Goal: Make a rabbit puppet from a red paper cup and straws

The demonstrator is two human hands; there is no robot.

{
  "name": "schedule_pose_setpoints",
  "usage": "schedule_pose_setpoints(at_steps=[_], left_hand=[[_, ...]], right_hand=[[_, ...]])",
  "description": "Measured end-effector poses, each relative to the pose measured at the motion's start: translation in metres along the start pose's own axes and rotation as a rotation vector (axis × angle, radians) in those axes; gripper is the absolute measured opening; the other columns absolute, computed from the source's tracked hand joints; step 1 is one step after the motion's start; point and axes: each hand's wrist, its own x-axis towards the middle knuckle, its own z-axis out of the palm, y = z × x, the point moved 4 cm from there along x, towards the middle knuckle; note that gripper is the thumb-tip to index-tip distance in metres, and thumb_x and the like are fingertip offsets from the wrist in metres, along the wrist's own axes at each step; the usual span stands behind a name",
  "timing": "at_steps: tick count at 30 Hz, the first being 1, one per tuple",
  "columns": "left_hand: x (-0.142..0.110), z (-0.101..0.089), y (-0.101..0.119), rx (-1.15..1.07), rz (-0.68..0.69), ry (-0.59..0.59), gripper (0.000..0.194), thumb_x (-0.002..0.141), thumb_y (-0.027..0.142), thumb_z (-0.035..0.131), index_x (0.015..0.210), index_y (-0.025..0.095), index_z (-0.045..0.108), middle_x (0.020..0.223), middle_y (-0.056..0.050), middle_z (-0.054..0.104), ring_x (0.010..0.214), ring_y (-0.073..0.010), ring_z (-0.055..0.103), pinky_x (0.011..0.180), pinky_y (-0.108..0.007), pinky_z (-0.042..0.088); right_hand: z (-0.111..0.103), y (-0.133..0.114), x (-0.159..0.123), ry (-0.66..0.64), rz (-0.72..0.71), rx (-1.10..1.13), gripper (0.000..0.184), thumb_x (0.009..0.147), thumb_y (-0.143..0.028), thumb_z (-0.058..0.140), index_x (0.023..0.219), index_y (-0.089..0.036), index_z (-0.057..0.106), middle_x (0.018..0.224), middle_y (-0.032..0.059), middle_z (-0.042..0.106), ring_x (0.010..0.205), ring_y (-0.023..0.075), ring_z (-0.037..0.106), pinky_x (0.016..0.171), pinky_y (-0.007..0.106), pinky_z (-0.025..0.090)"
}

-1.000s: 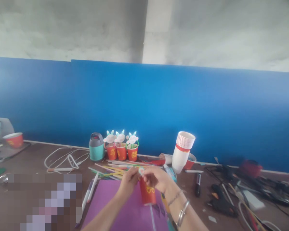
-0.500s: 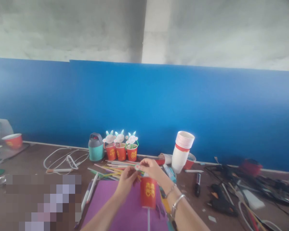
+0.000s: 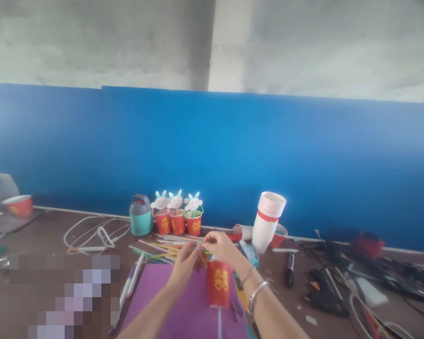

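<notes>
A red paper cup (image 3: 218,285) with gold characters stands upright on a purple sheet (image 3: 155,301). My left hand (image 3: 186,259) is closed in a pinch just left of the cup's top. Opposite it, the fingertips of my right hand (image 3: 217,246) pinch at the same spot, above the cup's rim. Whatever small thing lies between the fingertips is too small and blurred to name. A yellow strip (image 3: 204,262) shows below the fingers, beside the cup. Behind my hands lie several coloured sticks (image 3: 159,250).
At the back stand three red cups (image 3: 177,223) topped with white rabbit-like faces, next to a teal-and-grey container (image 3: 141,216). A tall stack of paper cups (image 3: 266,226) rises to the right. Markers (image 3: 137,273) lie left; a black glue gun (image 3: 327,296) and tangled cables (image 3: 353,278) lie right.
My fingertips have shifted slightly, and the pale green piece seen between them before is now mostly hidden. The cup appears marginally farther right and lower in view.
</notes>
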Motion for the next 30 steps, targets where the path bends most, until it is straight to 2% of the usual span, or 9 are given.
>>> schedule_pose_setpoints(at_steps=[7, 13, 16, 20, 23, 27, 30], left_hand=[[0.001, 0.001, 0.003, 0.043, 0.034, -0.006, 0.047, 0.067, 0.063, 0.065, 0.073, 0.017, 0.055, 0.046, 0.003, 0.057, 0.040, -0.0097, 0.050, 0.042, -0.020, 0.036], [-0.001, -0.003, 0.006, 0.121, 0.074, 0.039, 0.046, 0.067, 0.061, 0.066, 0.064, 0.016, 0.056, 0.038, 0.006, 0.048, 0.033, -0.0062, 0.036, 0.036, -0.019, 0.025], [-0.002, -0.005, 0.006, 0.130, 0.089, 0.062, 0.048, 0.065, 0.063, 0.067, 0.057, 0.017, 0.052, 0.037, 0.006, 0.045, 0.033, -0.0055, 0.033, 0.037, -0.019, 0.023], [-0.002, -0.006, 0.004, 0.125, 0.091, 0.077, 0.050, 0.064, 0.065, 0.065, 0.056, 0.018, 0.050, 0.037, 0.006, 0.046, 0.035, -0.0065, 0.037, 0.040, -0.020, 0.025], [-0.001, -0.006, 0.000, 0.130, 0.068, 0.069, 0.048, 0.066, 0.063, 0.065, 0.058, 0.017, 0.053, 0.038, 0.004, 0.049, 0.035, -0.0069, 0.037, 0.040, -0.020, 0.025], [0.000, -0.007, -0.004, 0.141, 0.045, 0.066, 0.045, 0.070, 0.059, 0.064, 0.063, 0.015, 0.061, 0.040, 0.004, 0.050, 0.035, -0.0069, 0.036, 0.039, -0.020, 0.023], [0.000, -0.008, -0.005, 0.134, 0.040, 0.051, 0.044, 0.069, 0.058, 0.066, 0.065, 0.015, 0.065, 0.041, 0.003, 0.052, 0.037, -0.0080, 0.040, 0.041, -0.020, 0.026]], right_hand=[[-0.003, -0.009, -0.003, 0.011, -0.042, -0.123, 0.007, 0.069, -0.015, 0.061, 0.068, -0.012, 0.067, 0.064, 0.0026, 0.067, 0.060, 0.0134, 0.058, 0.056, 0.021, 0.041], [-0.006, -0.013, -0.008, 0.041, -0.074, -0.192, 0.011, 0.067, -0.011, 0.059, 0.069, -0.012, 0.069, 0.072, 0.0060, 0.070, 0.068, 0.0167, 0.061, 0.062, 0.024, 0.044], [-0.005, -0.015, -0.011, 0.050, -0.088, -0.202, 0.014, 0.067, -0.010, 0.057, 0.071, -0.014, 0.070, 0.076, 0.0060, 0.071, 0.070, 0.0173, 0.063, 0.065, 0.025, 0.046], [-0.009, -0.013, -0.016, 0.098, -0.091, -0.174, 0.024, 0.072, -0.012, 0.053, 0.089, -0.013, 0.071, 0.089, 0.0086, 0.072, 0.082, 0.0187, 0.066, 0.075, 0.026, 0.048], [-0.018, -0.010, -0.023, 0.137, -0.074, -0.160, 0.028, 0.076, -0.016, 0.049, 0.097, -0.013, 0.068, 0.092, 0.0079, 0.072, 0.085, 0.0178, 0.066, 0.076, 0.025, 0.049], [-0.038, -0.005, -0.040, 0.197, -0.006, -0.225, 0.020, 0.078, -0.023, 0.050, 0.081, -0.016, 0.068, 0.075, 0.0068, 0.072, 0.070, 0.0202, 0.065, 0.064, 0.027, 0.047], [-0.050, 0.001, -0.060, 0.209, 0.173, -0.430, 0.029, 0.081, -0.035, 0.051, 0.060, -0.019, 0.063, 0.060, 0.0078, 0.067, 0.059, 0.0215, 0.062, 0.055, 0.029, 0.040]])
